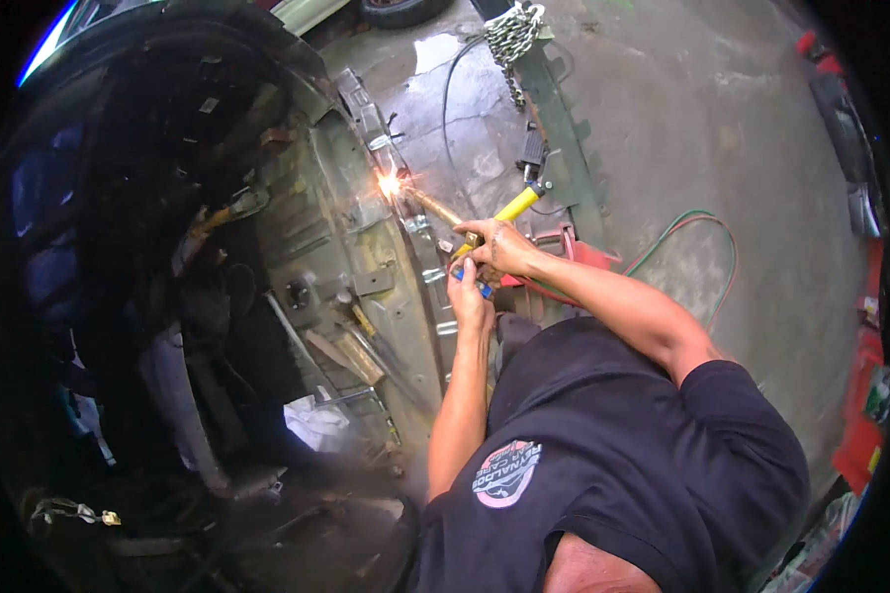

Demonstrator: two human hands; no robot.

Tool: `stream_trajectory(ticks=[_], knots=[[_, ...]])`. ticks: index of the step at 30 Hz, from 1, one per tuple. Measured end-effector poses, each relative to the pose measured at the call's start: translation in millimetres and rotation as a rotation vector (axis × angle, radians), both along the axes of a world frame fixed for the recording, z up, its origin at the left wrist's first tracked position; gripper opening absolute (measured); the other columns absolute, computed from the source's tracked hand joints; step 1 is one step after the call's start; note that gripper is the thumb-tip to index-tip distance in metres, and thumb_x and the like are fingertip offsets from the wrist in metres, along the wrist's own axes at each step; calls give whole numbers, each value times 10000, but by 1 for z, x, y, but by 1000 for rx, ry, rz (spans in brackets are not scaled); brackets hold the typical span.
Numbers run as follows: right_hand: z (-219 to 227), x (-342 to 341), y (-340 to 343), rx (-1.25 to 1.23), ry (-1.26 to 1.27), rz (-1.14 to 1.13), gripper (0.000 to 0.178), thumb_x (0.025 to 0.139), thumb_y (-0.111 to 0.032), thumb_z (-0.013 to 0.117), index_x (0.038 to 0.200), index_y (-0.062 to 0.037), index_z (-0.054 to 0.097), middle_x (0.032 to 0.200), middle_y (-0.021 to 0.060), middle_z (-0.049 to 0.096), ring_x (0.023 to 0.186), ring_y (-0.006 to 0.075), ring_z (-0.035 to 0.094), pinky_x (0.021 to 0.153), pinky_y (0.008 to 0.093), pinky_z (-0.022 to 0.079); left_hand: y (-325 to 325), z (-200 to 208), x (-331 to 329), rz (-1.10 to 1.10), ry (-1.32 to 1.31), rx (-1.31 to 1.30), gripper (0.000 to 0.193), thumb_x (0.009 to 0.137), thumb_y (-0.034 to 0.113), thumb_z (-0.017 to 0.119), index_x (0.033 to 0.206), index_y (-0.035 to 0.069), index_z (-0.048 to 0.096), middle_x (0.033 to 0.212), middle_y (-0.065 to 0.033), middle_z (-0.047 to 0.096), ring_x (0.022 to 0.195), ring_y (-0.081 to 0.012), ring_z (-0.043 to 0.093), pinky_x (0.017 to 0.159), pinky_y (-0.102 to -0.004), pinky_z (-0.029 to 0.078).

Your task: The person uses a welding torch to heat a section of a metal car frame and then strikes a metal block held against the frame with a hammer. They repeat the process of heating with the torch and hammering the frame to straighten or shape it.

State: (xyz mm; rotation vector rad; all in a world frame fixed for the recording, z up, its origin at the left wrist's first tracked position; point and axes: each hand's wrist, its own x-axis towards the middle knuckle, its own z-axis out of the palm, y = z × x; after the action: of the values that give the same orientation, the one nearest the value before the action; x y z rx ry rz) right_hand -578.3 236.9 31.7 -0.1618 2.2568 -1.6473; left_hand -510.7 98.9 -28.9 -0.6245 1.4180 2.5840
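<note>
A gas torch with a brass-coloured tube [435, 209] points up and left from my hands to a car's metal sill [378, 148]. Bright sparks and glow [390, 185] show where its tip meets the sill edge. My right hand [501, 248] is closed around the torch body, nearer the tip. Lower down, my left hand [472, 301] grips the torch's rear end, beside a blue part [484, 289]. Red and green hoses [677, 225] loop over the floor on the right. Behind my hands lies a yellow cylinder [517, 205], partly covered by them.
On the bare car floor lie a hammer [344, 299], a wood-handled tool [354, 358], a white rag [315, 423] and a thin metal bar [289, 326]. A chain [513, 35] hangs on a green steel beam [556, 119]. Red equipment [857, 445] lines the right edge.
</note>
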Motion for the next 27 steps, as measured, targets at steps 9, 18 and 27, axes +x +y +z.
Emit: stream_trajectory(ticks=[9,18,27], knots=[[11,8,15,-29,-107,-32,544,819,-175,749,1326,-14,635,1080,248,726,973,276,731,831,394,569,9,3,1,-78,-49,77,242,1047,231,575,1227,68,585,1013,-46,685,830,-158,660,673,-309,536],[7,3,16,-64,-195,-21,555,901,-297,680,1334,44,609,1084,265,727,1013,279,722,869,398,559,9,-4,-1,-73,-52,83,233,1048,236,574,1225,85,586,1013,-41,687,816,-153,651,677,-315,524],[0,0,4,-77,-101,41,510,961,-252,622,1395,9,567,1020,175,749,702,166,708,606,320,577,6,3,1,8,-80,0,239,1053,227,561,1250,93,581,998,-33,669,812,-156,661,662,-318,531]])
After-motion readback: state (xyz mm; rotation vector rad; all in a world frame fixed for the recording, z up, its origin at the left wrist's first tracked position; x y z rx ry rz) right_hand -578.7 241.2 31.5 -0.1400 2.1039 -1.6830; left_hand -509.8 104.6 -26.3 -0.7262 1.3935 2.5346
